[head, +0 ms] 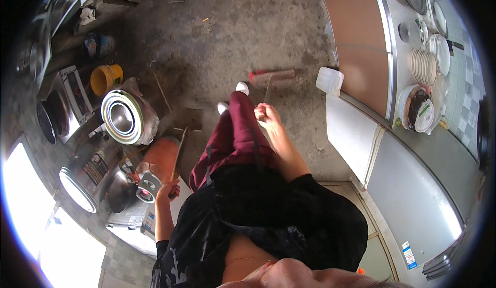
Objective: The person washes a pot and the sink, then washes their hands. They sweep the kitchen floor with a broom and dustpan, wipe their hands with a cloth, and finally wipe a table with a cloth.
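Observation:
My right hand [267,114] is closed around the handle of a broom [273,77]; its reddish head lies out on the concrete floor just beyond my white shoes, somewhat blurred. At my left side, my left hand [168,191] grips a long thin stick-like handle [179,154] that slants away towards the floor. Whatever is at the far end of this handle cannot be made out clearly. An orange gas cylinder [161,154] with a grey collar stands close beside that hand.
To the left are nested metal bowls [122,117], a yellow bucket [105,79] and a stove box. On the right, a white refrigerator [410,187] stands beside a brown-fronted counter [362,36] with stacked plates [423,68] and a plastic container [329,80]. A small orange-and-white scrap [205,19] lies on the floor.

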Available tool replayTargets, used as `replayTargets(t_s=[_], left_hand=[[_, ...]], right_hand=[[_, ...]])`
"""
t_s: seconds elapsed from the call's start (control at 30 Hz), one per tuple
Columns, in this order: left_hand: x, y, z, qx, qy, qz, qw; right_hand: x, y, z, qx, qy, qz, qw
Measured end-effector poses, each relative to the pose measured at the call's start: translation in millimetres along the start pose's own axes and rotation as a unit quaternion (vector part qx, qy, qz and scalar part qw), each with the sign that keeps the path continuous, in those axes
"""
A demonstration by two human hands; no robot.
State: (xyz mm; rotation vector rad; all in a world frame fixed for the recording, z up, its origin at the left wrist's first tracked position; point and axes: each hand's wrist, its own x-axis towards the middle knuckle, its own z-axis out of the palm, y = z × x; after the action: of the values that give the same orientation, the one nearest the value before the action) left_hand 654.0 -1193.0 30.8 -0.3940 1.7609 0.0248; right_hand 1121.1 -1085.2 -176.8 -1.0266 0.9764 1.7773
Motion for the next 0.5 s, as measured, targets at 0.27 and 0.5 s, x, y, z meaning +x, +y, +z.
replayTargets(t_s=[0.27, 0.5], left_hand=[[14, 87, -9, 0.039, -0.018, 0.103, 0.994], [25, 195, 14, 0.047, -0.072, 0.124, 0.989]], right_hand=[[-71, -23, -7, -0.326, 0.082, -0.109, 0.936], [88, -29, 58, -0.377, -0.034, -0.117, 0.918]])
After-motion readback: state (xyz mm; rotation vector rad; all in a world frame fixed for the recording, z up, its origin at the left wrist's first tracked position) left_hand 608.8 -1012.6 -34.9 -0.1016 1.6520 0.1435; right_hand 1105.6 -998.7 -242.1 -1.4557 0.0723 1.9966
